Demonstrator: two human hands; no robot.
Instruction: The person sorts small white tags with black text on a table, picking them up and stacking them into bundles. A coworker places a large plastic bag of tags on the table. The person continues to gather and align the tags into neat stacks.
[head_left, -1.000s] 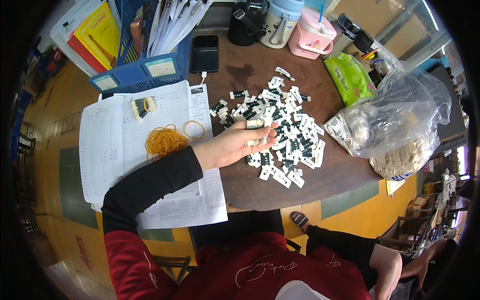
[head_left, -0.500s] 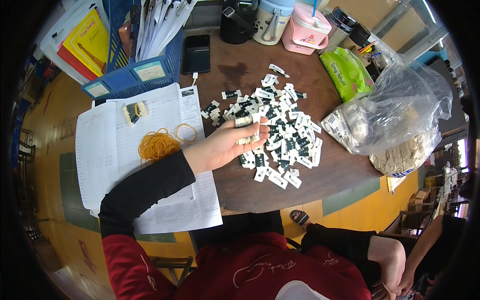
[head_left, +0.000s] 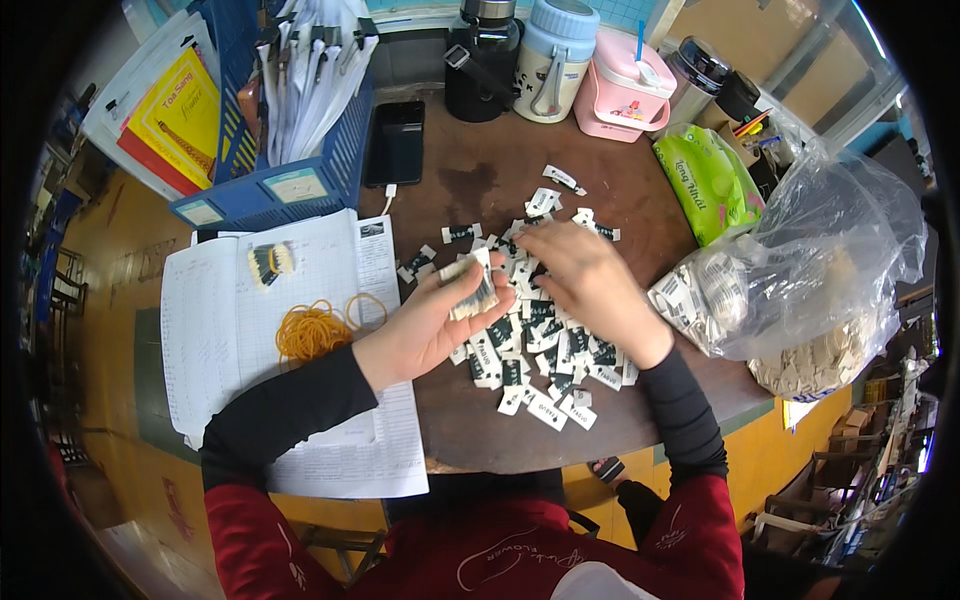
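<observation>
I see the left hand [head_left: 425, 325] palm up over the near edge of the brown table [head_left: 480, 180], its fingers curled around a small stack of tags [head_left: 470, 292], with the thumb pressed on top. How many tags are in that stack I cannot count; the edges blur together.

The right hand [head_left: 590, 285] lies palm down on the pile of loose tags [head_left: 540, 350], white with dark bands, spread across the middle of the table. Its fingertips point toward the stack and are bent down onto the pile, but the back of the hand covers them, so I cannot tell whether they pinch a tag or only press on the heap. The hand also hides part of the pile.

To the left, a ruled paper sheet [head_left: 215, 330] carries a heap of orange rubber bands [head_left: 310, 330] and one bundled packet of tags [head_left: 268, 262]. Its near end is covered by the black sleeve. A black phone [head_left: 397, 142] lies beyond it, beside a blue file tray [head_left: 300, 150] that is cut off at the top.

At the right, a clear plastic bag [head_left: 810, 270] holds more tags, though glare and creases make them hard to read. A green pouch [head_left: 710, 180] and a pink lidded box [head_left: 625, 95] sit behind it.
</observation>
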